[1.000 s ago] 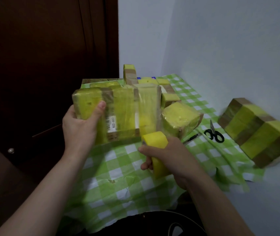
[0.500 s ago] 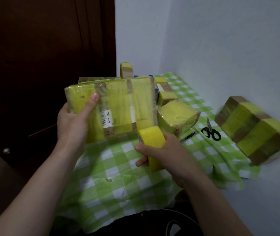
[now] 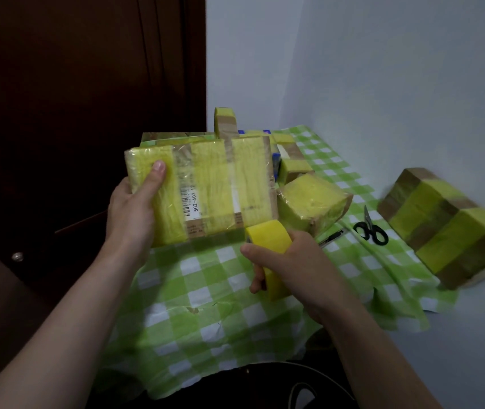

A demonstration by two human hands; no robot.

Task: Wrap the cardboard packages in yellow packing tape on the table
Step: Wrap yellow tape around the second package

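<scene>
A flat cardboard package (image 3: 211,187), mostly covered in yellow tape and bearing a white barcode label, is held upright above the table. My left hand (image 3: 135,214) grips its left end, thumb on the front face. My right hand (image 3: 288,264) grips a roll of yellow packing tape (image 3: 271,255) just under the package's lower right corner. The roll touches that bottom edge.
A green-and-white checked cloth (image 3: 206,296) covers the table. A small taped box (image 3: 312,205) sits right of the held package, with more taped packages (image 3: 291,154) behind. Black scissors (image 3: 371,228) and a pen (image 3: 331,239) lie to the right. A large striped box (image 3: 448,228) leans by the wall.
The package has risen slightly and tilted, and my right hand has brought the tape roll up against its lower right edge.
</scene>
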